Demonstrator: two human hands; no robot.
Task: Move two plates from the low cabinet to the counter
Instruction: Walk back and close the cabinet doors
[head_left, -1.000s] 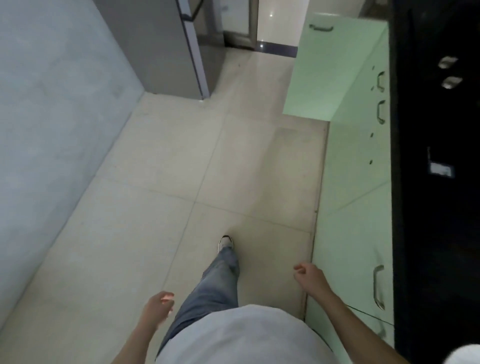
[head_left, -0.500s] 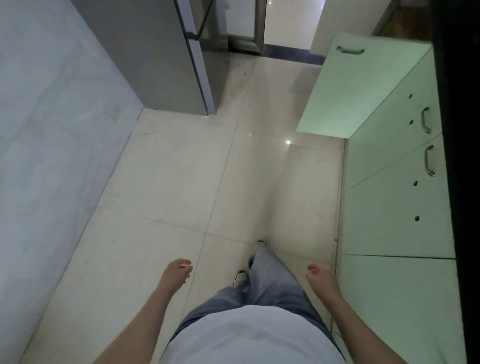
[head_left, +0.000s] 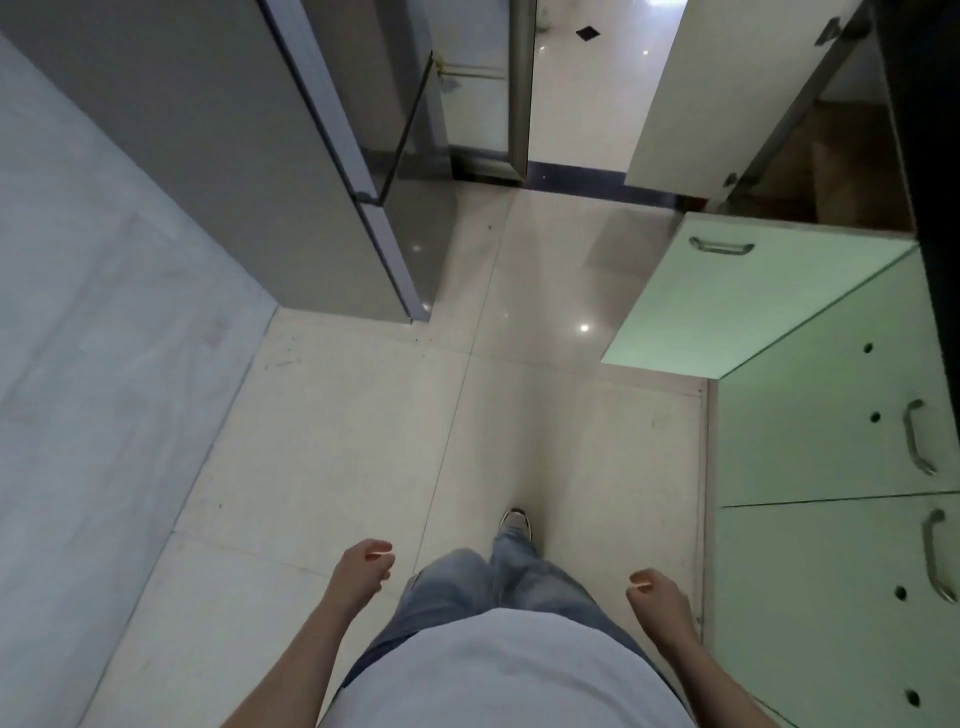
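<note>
The person stands on a pale glossy tiled floor (head_left: 337, 441), facing down a narrow kitchen aisle. The left hand (head_left: 361, 569) hangs beside the left thigh with fingers loosely curled and nothing held. The right hand (head_left: 657, 597) hangs beside the right thigh, fingers likewise loosely curled and empty, near the base of the cabinet run. A row of pale green low cabinets with curved metal bar handles (head_left: 831, 571) lines the right edge of the floor. At the far end of that row, one pale green cabinet door with a metal handle (head_left: 737, 306) stands swung out over the floor. The plates do not show in this view; the open cabinet's interior is hidden behind its door. The dark counter edge (head_left: 940, 208) runs along the top of the cabinets at the right margin, and its surface is too dark to read. A grey refrigerator (head_left: 249, 171) stands against the pale marbled wall (head_left: 78, 338) on the left. One white-toed shoe (head_left: 515, 521) and blue jeans (head_left: 467, 587) show between the hands.
</note>
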